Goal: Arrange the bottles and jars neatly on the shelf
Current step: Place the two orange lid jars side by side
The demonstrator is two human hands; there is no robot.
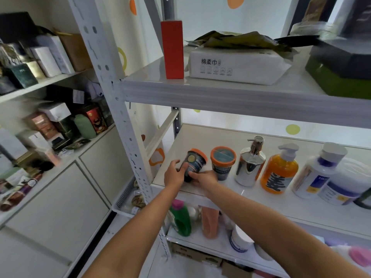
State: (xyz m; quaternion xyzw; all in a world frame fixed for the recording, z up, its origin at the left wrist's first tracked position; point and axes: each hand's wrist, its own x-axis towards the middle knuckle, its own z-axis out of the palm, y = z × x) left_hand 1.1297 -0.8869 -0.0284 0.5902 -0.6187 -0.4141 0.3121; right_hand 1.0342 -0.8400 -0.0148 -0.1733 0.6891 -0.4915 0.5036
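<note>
Two hands, one item: left hand (174, 174) and right hand (203, 178) both curl round the dark orange-lidded jar (195, 163), which is tilted at the left end of the middle shelf (200, 135). Probably rigid, light and smooth-walled; best held round the body. Jar label unreadable; white pack (236, 67) on the shelf above reads 棉柔巾.

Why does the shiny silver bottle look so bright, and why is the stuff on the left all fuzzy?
Head view: the silver pump bottle reflects the light, so it glares; the boxes on the left shelves are blurred near the wide-angle edge.
</note>
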